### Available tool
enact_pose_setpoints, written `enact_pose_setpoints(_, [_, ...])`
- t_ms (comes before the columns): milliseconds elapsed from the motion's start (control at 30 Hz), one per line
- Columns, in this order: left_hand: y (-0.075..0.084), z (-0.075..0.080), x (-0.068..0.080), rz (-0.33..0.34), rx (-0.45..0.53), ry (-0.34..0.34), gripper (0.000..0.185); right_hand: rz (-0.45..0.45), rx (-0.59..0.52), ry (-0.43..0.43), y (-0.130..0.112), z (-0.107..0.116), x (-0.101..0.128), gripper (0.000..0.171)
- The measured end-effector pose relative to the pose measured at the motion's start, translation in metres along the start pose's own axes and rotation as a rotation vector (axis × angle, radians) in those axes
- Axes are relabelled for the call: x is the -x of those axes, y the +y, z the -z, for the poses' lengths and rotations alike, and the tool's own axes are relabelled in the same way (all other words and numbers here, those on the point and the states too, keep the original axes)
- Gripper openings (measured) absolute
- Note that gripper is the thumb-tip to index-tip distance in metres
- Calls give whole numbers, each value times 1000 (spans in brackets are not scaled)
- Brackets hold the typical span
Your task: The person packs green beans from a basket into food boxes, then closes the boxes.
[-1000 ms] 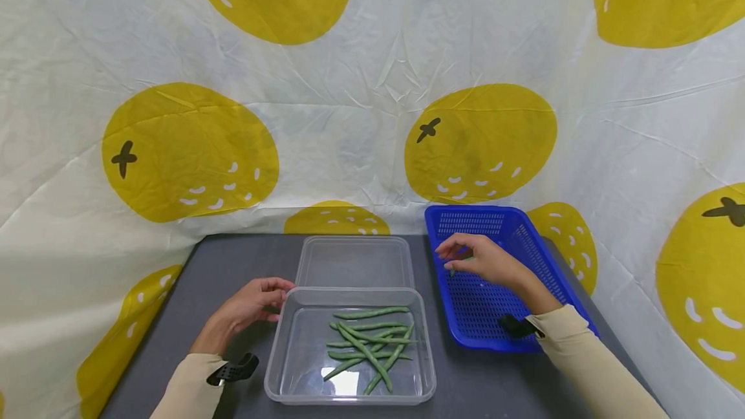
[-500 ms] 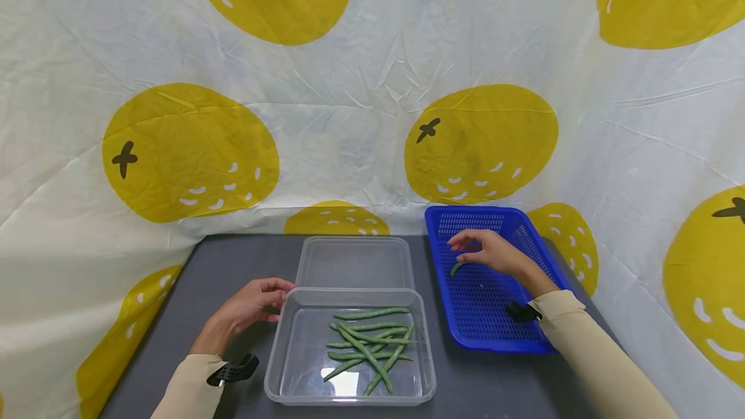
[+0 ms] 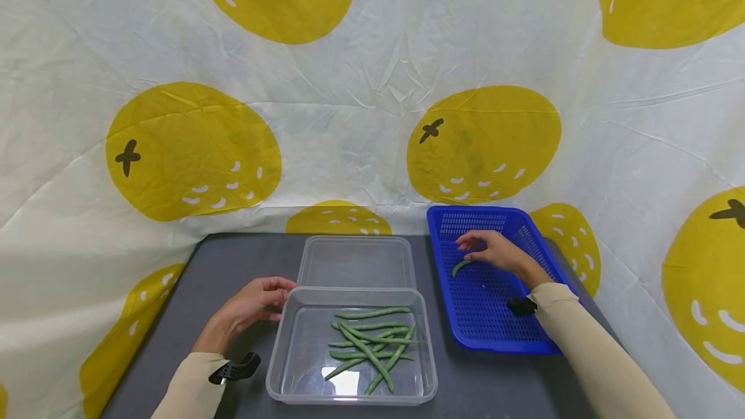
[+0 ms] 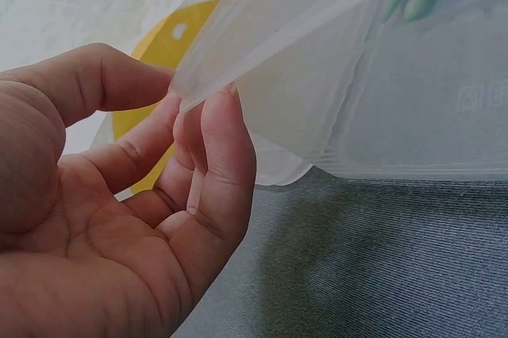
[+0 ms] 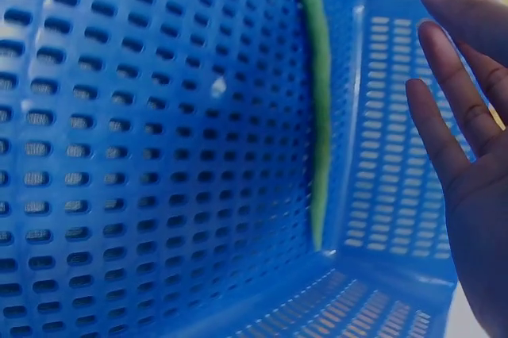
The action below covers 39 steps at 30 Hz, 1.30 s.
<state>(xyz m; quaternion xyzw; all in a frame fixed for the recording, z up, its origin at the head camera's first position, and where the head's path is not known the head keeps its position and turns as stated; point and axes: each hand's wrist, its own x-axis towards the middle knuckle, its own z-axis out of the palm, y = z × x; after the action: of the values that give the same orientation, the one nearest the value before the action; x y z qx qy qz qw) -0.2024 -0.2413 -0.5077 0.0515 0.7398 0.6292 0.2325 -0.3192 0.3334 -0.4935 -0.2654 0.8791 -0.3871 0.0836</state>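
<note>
At the back left corner of a clear plastic container [image 3: 278, 361], my left hand [image 3: 253, 306] pinches the rim between thumb and fingertips, as the left wrist view shows close up. Several green beans [image 3: 363, 348] lie crossed over one another in that container. My right hand [image 3: 495, 252] is over the blue perforated basket [image 3: 483, 315], holding nothing, with its fingers [image 5: 444, 128] extended and apart. A single green bean [image 5: 321, 108] lies along one side of the basket floor, beside the hand; part of it is hidden by the hand in the head view.
A clear lid [image 3: 356, 264] lies flat on the dark grey table [image 3: 244, 257] behind the container. The basket stands to the right, close to the fabric backdrop [image 3: 343, 147] printed with yellow fruit.
My right hand has shifted a little to the right over the basket, and more of the green bean there shows. My left hand stays at the container's corner.
</note>
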Motion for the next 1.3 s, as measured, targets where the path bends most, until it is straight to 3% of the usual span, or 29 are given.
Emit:
enact_pose_setpoints(433, [-4, 0, -3, -13, 6, -3, 41, -34, -39, -35, 25, -5, 2, 38])
enact_pose_setpoints(1000, [-8, 0, -2, -13, 5, 15, 41, -139, 153, -41, 37, -10, 13, 25])
enact_pose_setpoints(1300, [-4, -2, -2, -3, 0, 22, 40, -87, 285, -64, 39, -8, 16, 18])
